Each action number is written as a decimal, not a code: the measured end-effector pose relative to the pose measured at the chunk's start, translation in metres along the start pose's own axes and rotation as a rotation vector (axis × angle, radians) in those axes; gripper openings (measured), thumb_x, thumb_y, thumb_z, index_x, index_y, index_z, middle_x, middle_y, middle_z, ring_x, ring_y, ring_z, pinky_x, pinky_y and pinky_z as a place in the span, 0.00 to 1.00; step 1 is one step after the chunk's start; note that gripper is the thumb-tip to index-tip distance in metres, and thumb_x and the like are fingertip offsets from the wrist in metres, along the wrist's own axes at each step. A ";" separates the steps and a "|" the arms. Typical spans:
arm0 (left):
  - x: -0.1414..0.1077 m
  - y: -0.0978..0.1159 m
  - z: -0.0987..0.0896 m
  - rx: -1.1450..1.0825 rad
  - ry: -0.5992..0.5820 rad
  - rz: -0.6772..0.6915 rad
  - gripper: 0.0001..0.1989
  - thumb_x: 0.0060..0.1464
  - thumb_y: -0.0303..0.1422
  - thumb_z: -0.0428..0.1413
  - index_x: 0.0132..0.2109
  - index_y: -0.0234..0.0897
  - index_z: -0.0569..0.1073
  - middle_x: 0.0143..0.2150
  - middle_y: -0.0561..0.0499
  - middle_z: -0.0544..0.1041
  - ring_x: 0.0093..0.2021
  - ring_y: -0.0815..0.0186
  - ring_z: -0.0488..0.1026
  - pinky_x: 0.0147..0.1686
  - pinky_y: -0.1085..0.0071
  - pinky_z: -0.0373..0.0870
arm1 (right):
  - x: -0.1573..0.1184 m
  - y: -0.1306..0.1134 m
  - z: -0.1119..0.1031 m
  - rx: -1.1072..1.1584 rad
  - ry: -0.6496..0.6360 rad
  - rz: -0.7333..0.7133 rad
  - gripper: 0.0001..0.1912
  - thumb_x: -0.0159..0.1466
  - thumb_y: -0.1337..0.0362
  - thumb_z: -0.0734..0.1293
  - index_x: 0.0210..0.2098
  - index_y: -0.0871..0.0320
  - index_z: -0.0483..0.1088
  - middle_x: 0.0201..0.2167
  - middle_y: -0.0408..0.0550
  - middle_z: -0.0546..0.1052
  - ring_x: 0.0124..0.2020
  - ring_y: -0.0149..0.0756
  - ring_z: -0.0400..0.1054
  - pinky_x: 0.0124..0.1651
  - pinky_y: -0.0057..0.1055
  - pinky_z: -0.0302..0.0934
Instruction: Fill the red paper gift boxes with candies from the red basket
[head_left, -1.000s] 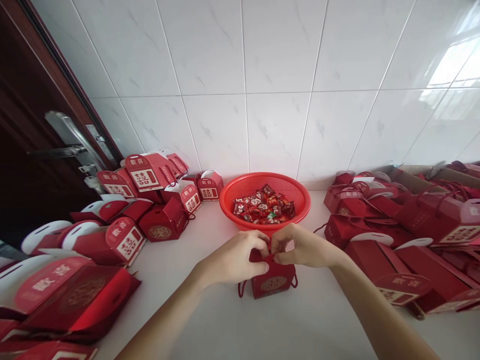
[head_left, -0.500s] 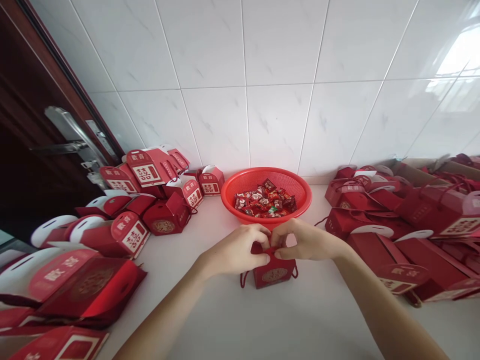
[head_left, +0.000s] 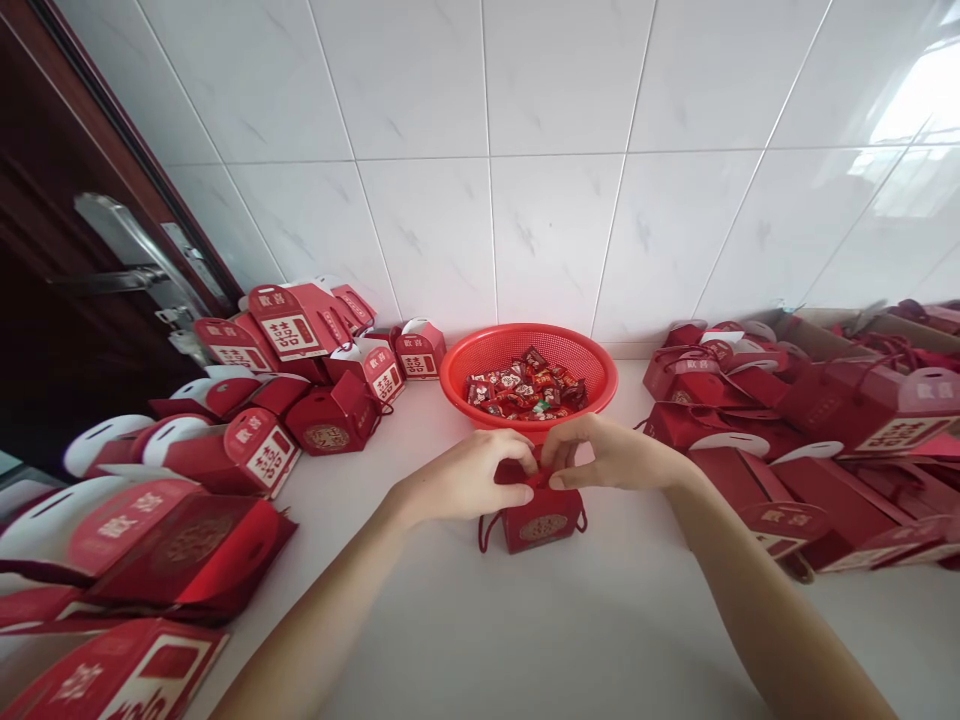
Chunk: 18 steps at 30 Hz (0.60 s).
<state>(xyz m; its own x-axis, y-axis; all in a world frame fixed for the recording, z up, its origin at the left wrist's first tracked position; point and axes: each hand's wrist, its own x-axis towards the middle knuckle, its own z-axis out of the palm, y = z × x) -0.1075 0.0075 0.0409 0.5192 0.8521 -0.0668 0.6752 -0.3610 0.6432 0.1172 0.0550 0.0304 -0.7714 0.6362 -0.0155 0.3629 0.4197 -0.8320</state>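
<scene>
In the middle of the white tabletop stands a small red candy box (head_left: 541,522) with a gold emblem on its near side and a dark red cord loop at each side. My left hand (head_left: 480,474) grips the box's top from the left, thumb on the near edge and fingers bent behind it. From the right, my right hand (head_left: 604,456) pinches the same top, its thumb close to the left one. The fingers partly hide the top flaps. Just behind the hands sits a red plastic basket (head_left: 604,376) holding wrapped candies (head_left: 529,384).
Red gift boxes (head_left: 289,330) with white flaps and printed characters are stacked at the left. More red boxes (head_left: 832,505), some lying folded or tilted, crowd the right. A tiled wall (head_left: 420,90) closes the back, and a dark door with a metal handle (head_left: 142,240) is at far left.
The whole scene sits slightly higher in the picture, as the camera has tilted a little. Both hands stay at the box's top, with only small finger shifts.
</scene>
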 end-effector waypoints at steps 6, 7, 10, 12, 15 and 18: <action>0.000 -0.008 -0.003 -0.034 0.082 -0.064 0.12 0.51 0.31 0.61 0.45 0.39 0.73 0.48 0.50 0.80 0.48 0.59 0.76 0.46 0.66 0.70 | 0.001 0.010 0.001 -0.199 0.061 0.098 0.13 0.60 0.61 0.70 0.23 0.56 0.64 0.23 0.41 0.70 0.25 0.31 0.62 0.29 0.30 0.55; 0.001 -0.010 -0.002 -0.017 0.089 -0.069 0.11 0.51 0.30 0.61 0.43 0.39 0.73 0.47 0.50 0.80 0.46 0.59 0.76 0.45 0.66 0.70 | 0.002 0.012 0.003 -0.229 0.066 0.110 0.16 0.61 0.61 0.69 0.22 0.56 0.61 0.21 0.40 0.67 0.24 0.29 0.59 0.28 0.29 0.52; 0.005 -0.015 0.002 0.086 0.082 -0.059 0.07 0.50 0.31 0.60 0.39 0.39 0.77 0.43 0.50 0.79 0.43 0.59 0.75 0.42 0.66 0.68 | 0.007 0.014 0.009 -0.308 0.043 0.162 0.20 0.61 0.62 0.68 0.20 0.55 0.54 0.20 0.38 0.60 0.22 0.27 0.51 0.25 0.29 0.45; 0.006 -0.018 0.003 0.136 0.067 -0.070 0.08 0.51 0.33 0.61 0.40 0.39 0.79 0.44 0.49 0.77 0.43 0.59 0.74 0.42 0.66 0.68 | 0.008 0.013 0.010 -0.348 0.027 0.195 0.20 0.62 0.62 0.68 0.21 0.55 0.53 0.20 0.38 0.59 0.22 0.28 0.50 0.25 0.30 0.44; 0.007 -0.020 0.004 0.151 0.052 -0.102 0.09 0.53 0.36 0.60 0.41 0.41 0.81 0.46 0.48 0.75 0.43 0.59 0.74 0.43 0.66 0.68 | 0.007 0.012 0.010 -0.401 0.008 0.232 0.19 0.64 0.59 0.68 0.23 0.55 0.55 0.22 0.40 0.63 0.23 0.29 0.54 0.26 0.30 0.47; 0.008 -0.020 0.003 0.129 0.034 -0.121 0.09 0.56 0.38 0.58 0.39 0.40 0.80 0.44 0.48 0.75 0.43 0.59 0.73 0.42 0.67 0.67 | 0.005 0.014 0.007 -0.400 0.004 0.265 0.16 0.65 0.54 0.68 0.28 0.56 0.63 0.28 0.46 0.73 0.28 0.34 0.64 0.30 0.31 0.54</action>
<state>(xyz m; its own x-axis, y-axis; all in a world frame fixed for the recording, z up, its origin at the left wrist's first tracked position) -0.1153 0.0201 0.0254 0.4135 0.9038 -0.1107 0.7946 -0.2988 0.5286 0.1151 0.0595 0.0151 -0.6234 0.7570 -0.1957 0.7199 0.4581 -0.5213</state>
